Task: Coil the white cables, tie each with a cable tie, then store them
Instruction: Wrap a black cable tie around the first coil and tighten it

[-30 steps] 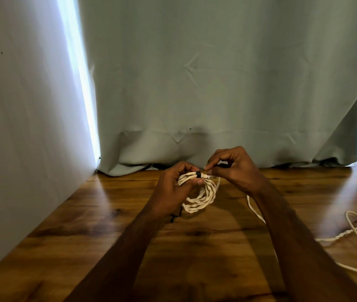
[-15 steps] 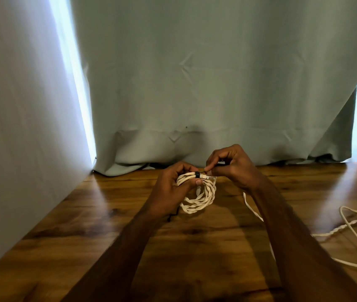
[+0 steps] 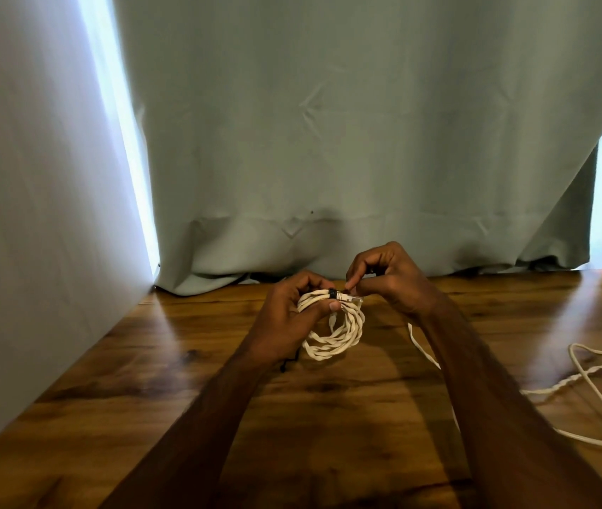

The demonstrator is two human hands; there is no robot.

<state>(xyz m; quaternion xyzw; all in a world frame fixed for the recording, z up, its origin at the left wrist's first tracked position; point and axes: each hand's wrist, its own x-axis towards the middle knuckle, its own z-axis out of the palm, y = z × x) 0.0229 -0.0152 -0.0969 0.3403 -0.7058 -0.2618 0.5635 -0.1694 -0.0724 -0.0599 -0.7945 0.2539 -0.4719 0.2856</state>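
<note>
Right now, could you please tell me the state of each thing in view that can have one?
Coiled white cable: wound in loops, held above the table.
Black cable tie: wrapped round the top of the coil.
Left hand: grips the coil.
Right hand: pinches at the tie's end.
Loose white cable: uncoiled, lying on the wooden table.
Curtain: drawn, hem resting on the table.

The left hand (image 3: 285, 317) grips a coiled white cable (image 3: 332, 332) above the wooden table (image 3: 145, 380), with the thumb pressed on the strands beside a black cable tie (image 3: 332, 292) that goes around them. The right hand (image 3: 387, 277) pinches something small just beside the tie; what it is cannot be told. A second white cable (image 3: 586, 380) lies loose on the table at the right, and a grey-green curtain (image 3: 347, 141) hangs behind.
</note>
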